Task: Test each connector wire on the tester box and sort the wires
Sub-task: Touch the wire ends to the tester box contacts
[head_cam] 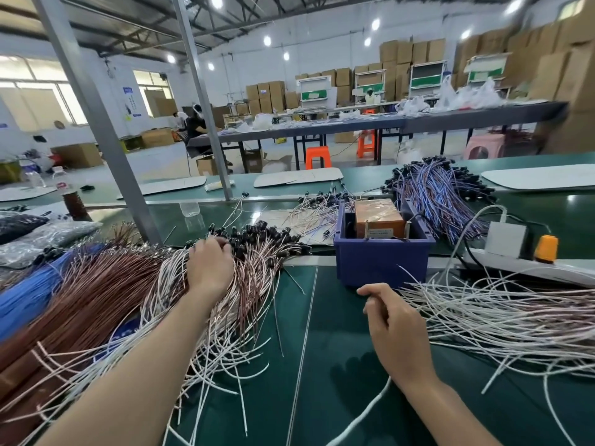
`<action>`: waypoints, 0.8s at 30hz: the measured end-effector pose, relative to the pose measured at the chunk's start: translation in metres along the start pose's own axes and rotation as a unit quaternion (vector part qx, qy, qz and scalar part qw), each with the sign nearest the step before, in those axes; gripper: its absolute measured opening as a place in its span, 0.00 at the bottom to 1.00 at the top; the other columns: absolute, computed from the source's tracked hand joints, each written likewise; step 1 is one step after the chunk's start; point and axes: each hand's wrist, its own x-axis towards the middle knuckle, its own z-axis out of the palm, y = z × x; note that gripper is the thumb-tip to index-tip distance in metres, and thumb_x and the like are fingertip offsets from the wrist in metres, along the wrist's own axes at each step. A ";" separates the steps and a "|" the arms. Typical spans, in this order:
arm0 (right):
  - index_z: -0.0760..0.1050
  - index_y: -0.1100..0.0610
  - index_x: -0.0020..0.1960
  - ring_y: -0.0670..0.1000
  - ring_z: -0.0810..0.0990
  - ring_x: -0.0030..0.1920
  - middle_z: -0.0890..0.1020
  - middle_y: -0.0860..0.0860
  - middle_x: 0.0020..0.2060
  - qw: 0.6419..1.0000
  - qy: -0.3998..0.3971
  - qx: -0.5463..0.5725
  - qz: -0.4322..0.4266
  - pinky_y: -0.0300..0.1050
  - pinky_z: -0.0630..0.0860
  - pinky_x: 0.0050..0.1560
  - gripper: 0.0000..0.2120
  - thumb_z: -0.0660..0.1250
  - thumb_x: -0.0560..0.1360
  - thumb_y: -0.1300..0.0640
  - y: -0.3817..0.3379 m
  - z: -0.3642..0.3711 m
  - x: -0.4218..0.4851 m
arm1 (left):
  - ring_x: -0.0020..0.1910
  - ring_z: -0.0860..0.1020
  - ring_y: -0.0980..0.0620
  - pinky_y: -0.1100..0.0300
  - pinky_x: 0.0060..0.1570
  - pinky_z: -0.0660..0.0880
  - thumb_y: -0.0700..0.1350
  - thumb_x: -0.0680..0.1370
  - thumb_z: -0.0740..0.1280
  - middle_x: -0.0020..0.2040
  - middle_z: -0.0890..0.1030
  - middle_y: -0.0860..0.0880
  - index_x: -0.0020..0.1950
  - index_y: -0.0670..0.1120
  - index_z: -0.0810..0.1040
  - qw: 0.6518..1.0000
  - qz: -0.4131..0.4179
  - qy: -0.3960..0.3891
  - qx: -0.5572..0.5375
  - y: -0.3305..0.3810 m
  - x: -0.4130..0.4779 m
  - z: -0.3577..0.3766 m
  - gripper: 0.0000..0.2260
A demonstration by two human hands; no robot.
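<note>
1. Green bench top (322, 349), running the full width under everything below.
2. Left wire pile (257, 265): pink-brown and white wires. Their long axes run from the near left up toward the far right, black plug ends pointing away from the person and bare tails fanned toward the near edge.
3. Brown bundle (96, 300) and blue bundle (29, 294), lying beside the left pile on its outer side along the same slant.
4. Right wire pile (499, 317): white wires lying mostly left to right, loose ends pointing left toward the right hand.
5. Purple-blue bundle (441, 194), behind the bin, black plugs at its far end.
6. Blue bin (383, 262), centre, holding the orange tester box (380, 217) upright inside it.
7. Power strip (531, 265), right of the bin.
8. Left hand (211, 268): palm down on the left wire pile, fingertips bent in among the black plugs. Whether they pinch a wire cannot be told.
9. Right hand (396, 333): above the bench just in front of the bin, fingers loosely curled, wire ends of the right pile just beside the knuckles, apart from them.
</note>
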 end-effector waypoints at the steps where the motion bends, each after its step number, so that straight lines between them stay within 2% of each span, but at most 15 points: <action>1: 0.77 0.41 0.51 0.47 0.78 0.32 0.80 0.42 0.35 0.999 0.000 0.030 0.018 0.33 0.70 0.31 0.14 0.62 0.80 0.61 0.002 -0.001 0.001 | 0.59 0.73 0.47 0.52 0.64 0.71 0.45 0.84 0.61 0.61 0.77 0.42 0.64 0.41 0.76 0.998 0.038 0.020 -0.034 0.014 -0.005 -0.005 0.13; 3: 0.77 0.38 0.50 0.48 0.79 0.31 0.82 0.45 0.37 0.989 0.006 0.126 0.073 0.40 0.75 0.31 0.16 0.61 0.81 0.60 0.001 -0.004 0.003 | 0.59 0.72 0.50 0.55 0.64 0.70 0.44 0.83 0.62 0.60 0.78 0.44 0.65 0.41 0.76 0.985 0.134 0.046 -0.102 0.050 -0.021 -0.014 0.12; 6: 0.81 0.42 0.51 0.50 0.83 0.38 0.85 0.50 0.41 0.941 0.041 0.301 0.150 0.38 0.78 0.37 0.14 0.59 0.82 0.57 -0.006 -0.014 0.015 | 0.58 0.71 0.55 0.60 0.62 0.70 0.46 0.83 0.63 0.57 0.78 0.51 0.63 0.46 0.77 0.943 0.287 0.053 -0.161 0.104 -0.069 -0.012 0.10; 8: 0.84 0.49 0.50 0.53 0.84 0.41 0.86 0.54 0.42 0.880 0.032 0.427 0.207 0.40 0.81 0.41 0.17 0.57 0.84 0.56 -0.011 -0.024 0.027 | 0.59 0.69 0.57 0.63 0.62 0.68 0.47 0.83 0.63 0.57 0.78 0.54 0.63 0.49 0.77 0.918 0.355 0.010 -0.174 0.132 -0.108 0.008 0.10; 10: 0.86 0.53 0.46 0.52 0.84 0.41 0.85 0.56 0.41 0.791 -0.008 0.550 0.266 0.42 0.82 0.41 0.22 0.54 0.84 0.52 -0.009 -0.037 0.036 | 0.59 0.69 0.56 0.59 0.64 0.68 0.46 0.83 0.64 0.58 0.80 0.56 0.63 0.51 0.77 0.900 0.384 -0.067 -0.193 0.151 -0.142 0.034 0.10; 12: 0.85 0.55 0.45 0.51 0.83 0.42 0.84 0.55 0.42 0.727 -0.032 0.612 0.310 0.44 0.80 0.42 0.21 0.55 0.83 0.49 -0.003 -0.049 0.037 | 0.59 0.70 0.54 0.55 0.63 0.69 0.46 0.83 0.64 0.58 0.80 0.57 0.61 0.52 0.78 0.888 0.403 -0.103 -0.194 0.159 -0.165 0.059 0.09; 13: 0.84 0.55 0.48 0.51 0.84 0.44 0.84 0.55 0.45 0.710 -0.036 0.620 0.332 0.45 0.80 0.44 0.17 0.59 0.81 0.49 0.002 -0.053 0.035 | 0.59 0.70 0.53 0.53 0.62 0.69 0.47 0.83 0.64 0.59 0.80 0.56 0.59 0.51 0.80 0.884 0.422 -0.092 -0.176 0.160 -0.173 0.069 0.08; 15: 0.83 0.55 0.54 0.51 0.84 0.44 0.84 0.54 0.45 0.702 -0.048 0.609 0.366 0.45 0.81 0.42 0.13 0.66 0.77 0.50 0.012 -0.060 0.030 | 0.59 0.71 0.49 0.51 0.60 0.71 0.48 0.83 0.63 0.61 0.78 0.51 0.57 0.48 0.81 0.882 0.447 -0.066 -0.132 0.158 -0.184 0.082 0.09; 17: 0.81 0.55 0.55 0.49 0.82 0.36 0.81 0.52 0.36 0.697 -0.033 0.605 0.384 0.41 0.80 0.33 0.12 0.68 0.76 0.50 0.020 -0.061 0.029 | 0.53 0.73 0.48 0.54 0.55 0.73 0.47 0.83 0.63 0.57 0.77 0.48 0.56 0.46 0.81 0.869 0.475 -0.029 -0.138 0.153 -0.193 0.089 0.08; 19: 0.80 0.55 0.50 0.45 0.69 0.26 0.69 0.48 0.26 0.675 0.021 0.640 0.366 0.37 0.71 0.26 0.07 0.68 0.74 0.53 0.025 -0.063 0.034 | 0.45 0.74 0.50 0.59 0.47 0.74 0.46 0.84 0.62 0.50 0.80 0.50 0.54 0.46 0.80 0.835 0.521 -0.018 -0.180 0.148 -0.203 0.091 0.08; 20: 0.80 0.55 0.46 0.45 0.63 0.24 0.64 0.46 0.23 0.666 0.052 0.657 0.348 0.37 0.67 0.25 0.05 0.67 0.75 0.54 0.026 -0.064 0.037 | 0.42 0.75 0.52 0.60 0.43 0.74 0.47 0.85 0.60 0.46 0.81 0.51 0.54 0.47 0.78 0.828 0.522 -0.031 -0.201 0.145 -0.207 0.092 0.09; 21: 0.81 0.55 0.44 0.45 0.59 0.23 0.61 0.45 0.21 0.660 0.078 0.669 0.333 0.37 0.66 0.26 0.06 0.66 0.76 0.56 0.028 -0.067 0.039 | 0.38 0.77 0.53 0.59 0.40 0.75 0.51 0.85 0.56 0.42 0.81 0.53 0.56 0.50 0.76 0.840 0.497 -0.060 -0.211 0.143 -0.208 0.092 0.10; 22: 0.82 0.54 0.44 0.45 0.58 0.22 0.59 0.45 0.19 0.653 0.098 0.679 0.322 0.37 0.66 0.26 0.08 0.65 0.77 0.56 0.030 -0.069 0.040 | 0.36 0.78 0.53 0.56 0.38 0.76 0.55 0.85 0.53 0.39 0.82 0.53 0.58 0.55 0.74 0.866 0.445 -0.097 -0.206 0.143 -0.209 0.092 0.12; 24: 0.84 0.54 0.46 0.44 0.58 0.22 0.59 0.46 0.18 0.622 0.112 0.711 0.308 0.37 0.68 0.29 0.10 0.64 0.78 0.57 0.033 -0.073 0.039 | 0.37 0.79 0.50 0.52 0.43 0.77 0.62 0.83 0.47 0.39 0.83 0.53 0.63 0.61 0.69 0.905 0.315 -0.195 -0.208 0.141 -0.208 0.095 0.16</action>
